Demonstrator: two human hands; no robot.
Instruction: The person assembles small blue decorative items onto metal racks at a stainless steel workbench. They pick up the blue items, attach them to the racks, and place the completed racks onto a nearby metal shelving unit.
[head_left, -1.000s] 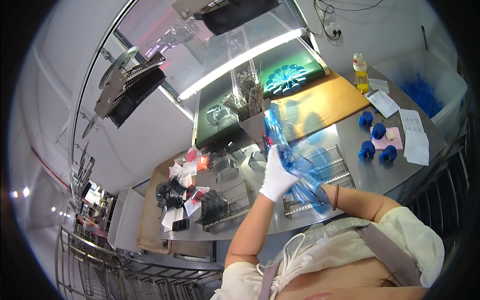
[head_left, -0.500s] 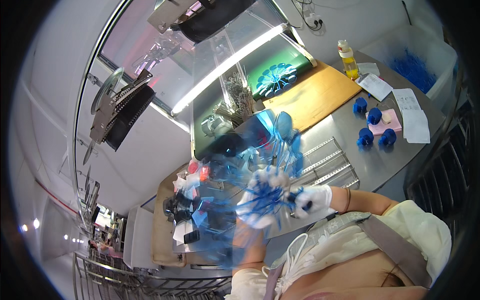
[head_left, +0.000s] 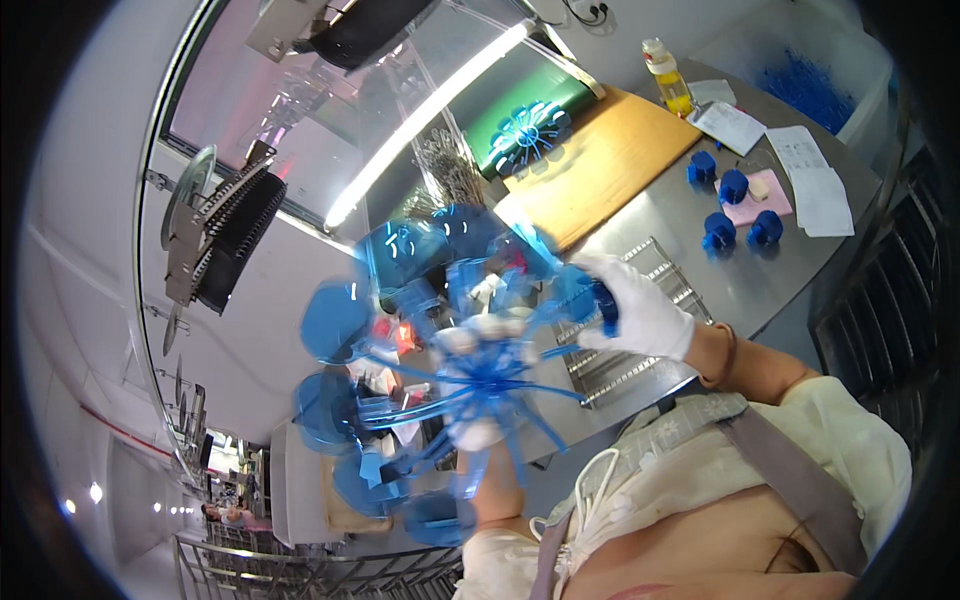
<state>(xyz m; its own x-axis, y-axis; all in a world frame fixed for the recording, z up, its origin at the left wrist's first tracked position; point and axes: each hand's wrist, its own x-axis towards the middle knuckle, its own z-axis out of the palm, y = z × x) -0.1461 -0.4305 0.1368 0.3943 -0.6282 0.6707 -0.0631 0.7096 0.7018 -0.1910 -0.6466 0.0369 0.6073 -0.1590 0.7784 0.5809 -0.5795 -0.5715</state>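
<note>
A blue plastic molding [head_left: 490, 384], with translucent discs at the ends of thin spokes round a hub, fills the middle of the view, partly blurred. My left hand [head_left: 474, 434], in a white glove, is closed round it from behind near the hub; the spokes hide much of the hand. On the molding's right side, my white-gloved right hand [head_left: 648, 308] is closed on a dark blue disc-shaped piece [head_left: 608, 306]. A paler blue disc [head_left: 572, 293] lies right against its fingertips; whether it is separate from the held piece is unclear.
A metal rack [head_left: 655, 262] lies on the steel table behind my right hand. Several dark blue stacked pieces [head_left: 718, 232] stand right, by papers [head_left: 812, 190] and a bottle [head_left: 667, 78]. Another blue molding [head_left: 528, 138] rests on a green surface [head_left: 560, 92] beneath a lamp [head_left: 430, 125].
The molding has turned and spread toward the left in my left hand. My right hand has moved up and away from the left one, to the molding's outer edge. The view has shifted slightly.
</note>
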